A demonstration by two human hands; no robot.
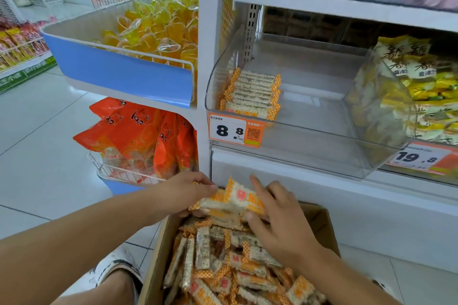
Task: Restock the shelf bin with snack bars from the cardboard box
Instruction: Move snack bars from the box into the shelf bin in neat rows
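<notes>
Snack bars (233, 262) fill the cardboard box (319, 223) on the floor below the shelf, piled loose in orange-checked wrappers. I hold a small bunch of bars (233, 202) just above the pile: my left hand (188, 193) curls round its left end, and my right hand (280, 220) rests against its right side, thumb beneath and index finger pointing up. Above, the clear shelf bin (309, 131) holds one neat row of stacked bars (254, 93) at its left wall, behind an orange price tag (236, 131) reading 8.8.
</notes>
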